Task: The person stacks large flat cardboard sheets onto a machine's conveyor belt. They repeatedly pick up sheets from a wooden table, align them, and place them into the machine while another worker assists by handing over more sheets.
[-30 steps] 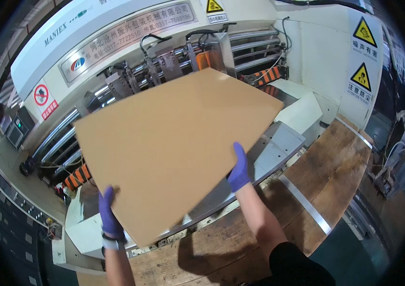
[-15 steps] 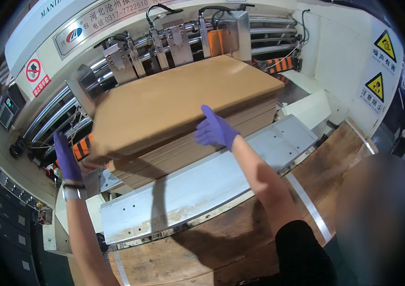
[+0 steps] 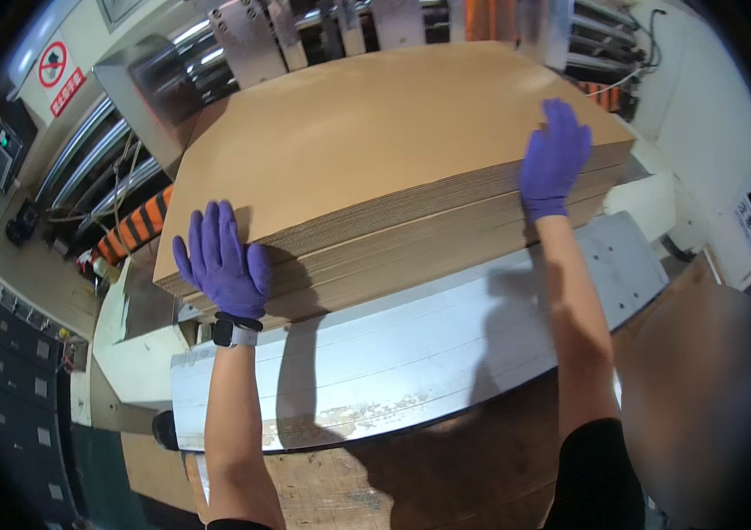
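Note:
A thick stack of brown corrugated cardboard sheets (image 3: 367,132) lies in front of me on the machine, its layered front edge facing me. My left hand (image 3: 223,261), in a purple glove with a watch at the wrist, rests against the stack's front left part, fingers stretched over the top sheet. Near the right end of that edge, my right hand (image 3: 557,159), also purple-gloved, lies flat with its fingers reaching onto the top. Neither hand wraps round anything. The palms are hidden.
A pale metal plate (image 3: 393,362) runs along the near side of the stack, with a wooden tabletop (image 3: 446,477) below it. Metal clamp blocks (image 3: 247,40) and steel rollers stand behind. A small control screen (image 3: 3,155) is at the left. A blurred shape (image 3: 702,406) fills the lower right.
Both hands, previously held off the stack, have come onto its front edge. The left moved right, the right moved further right. My view is closer, and the top sheets look more even.

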`<state>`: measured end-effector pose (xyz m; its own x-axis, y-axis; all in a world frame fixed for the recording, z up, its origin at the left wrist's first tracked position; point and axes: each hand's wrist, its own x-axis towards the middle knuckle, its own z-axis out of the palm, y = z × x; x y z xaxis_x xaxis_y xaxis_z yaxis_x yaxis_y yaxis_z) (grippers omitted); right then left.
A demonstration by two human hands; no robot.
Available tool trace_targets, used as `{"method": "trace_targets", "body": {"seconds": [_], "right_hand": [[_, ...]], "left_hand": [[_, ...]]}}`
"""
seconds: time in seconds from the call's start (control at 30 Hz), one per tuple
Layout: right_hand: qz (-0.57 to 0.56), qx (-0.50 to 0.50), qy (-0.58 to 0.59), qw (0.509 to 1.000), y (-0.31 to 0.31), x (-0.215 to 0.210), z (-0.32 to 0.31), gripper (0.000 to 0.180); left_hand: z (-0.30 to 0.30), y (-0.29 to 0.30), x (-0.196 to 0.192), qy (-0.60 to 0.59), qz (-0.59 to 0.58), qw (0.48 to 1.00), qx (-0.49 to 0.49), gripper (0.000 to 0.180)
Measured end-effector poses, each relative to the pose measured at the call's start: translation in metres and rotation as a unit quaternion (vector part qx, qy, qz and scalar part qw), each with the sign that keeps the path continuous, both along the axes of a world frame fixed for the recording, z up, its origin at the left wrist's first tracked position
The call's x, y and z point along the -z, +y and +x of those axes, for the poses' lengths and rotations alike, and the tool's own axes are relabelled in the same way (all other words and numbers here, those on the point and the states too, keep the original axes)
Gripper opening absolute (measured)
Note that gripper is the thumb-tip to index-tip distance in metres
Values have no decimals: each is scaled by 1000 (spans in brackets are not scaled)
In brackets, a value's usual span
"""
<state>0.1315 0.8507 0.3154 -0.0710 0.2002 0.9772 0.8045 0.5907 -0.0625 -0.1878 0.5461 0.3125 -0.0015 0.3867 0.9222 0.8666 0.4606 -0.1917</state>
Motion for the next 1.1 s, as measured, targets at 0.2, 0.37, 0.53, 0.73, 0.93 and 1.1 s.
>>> {"method": "trace_targets", "body": {"seconds": [0.2, 0.37, 0.53, 0.73, 0.93, 1.1], "right_hand": [[-82, 8, -43, 996, -10, 3, -9, 42], [-83, 30, -97, 991, -42, -13, 13, 47], [-336, -172, -60, 924, -215, 106, 92, 60], [-448, -113, 96, 881, -507, 242, 270, 48], [-550, -31, -64, 832, -652, 232, 304, 54], [-523, 177, -123, 825, -677, 255, 307, 68]], "left_hand": [[-8, -17, 18, -26, -72, 997, -31, 45], [21, -31, -21, -101, -146, 984, -8, 51], [122, -111, 8, -113, -126, 977, 131, 65], [237, -358, 144, -327, -329, 848, 255, 63], [244, -510, 255, -149, -274, 934, 176, 51], [273, -499, 246, -316, -396, 844, 173, 65]]}}
